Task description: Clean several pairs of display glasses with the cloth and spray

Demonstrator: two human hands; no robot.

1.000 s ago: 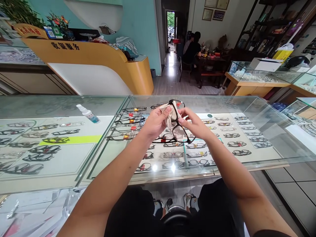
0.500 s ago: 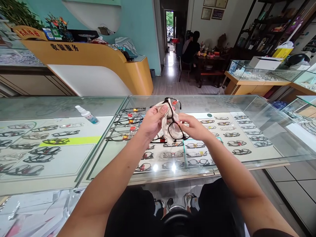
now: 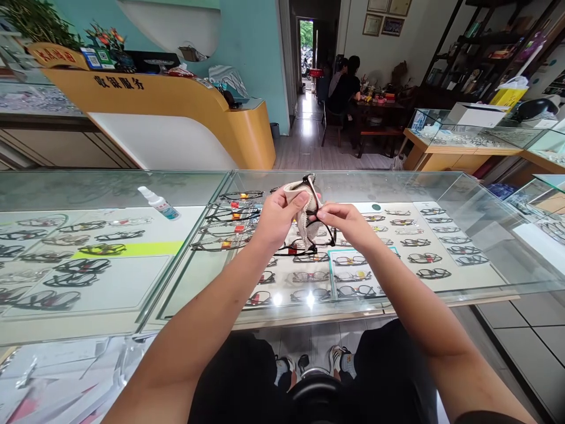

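Note:
Above the glass counter, my left hand [image 3: 280, 217] is closed, its thumb pressing a cream cloth [image 3: 302, 227] around one lens of a pair of dark-framed eyeglasses [image 3: 327, 242]. My right hand [image 3: 346, 222] pinches the frame near its middle with thumb and fingertips. The eyeglasses are tilted nearly upright, one lens hanging lower right below my fingers. Part of the upper lens is hidden by the cloth. Several other eyeglasses lie on the counter just left of and beneath my hands.
The glass display counter [image 3: 424, 294] holds rows of eyeglasses. A white spray bottle [image 3: 159, 204] stands on its left part. Behind are a wooden reception desk [image 3: 247, 132], two seated people by a table, and another glass case [image 3: 463, 138]. Papers [image 3: 57, 377] lie at lower left.
The eyeglasses have turned more edge-on, and the cloth has folded over with them. My right fingers have shifted from the lower lens toward the middle of the frame.

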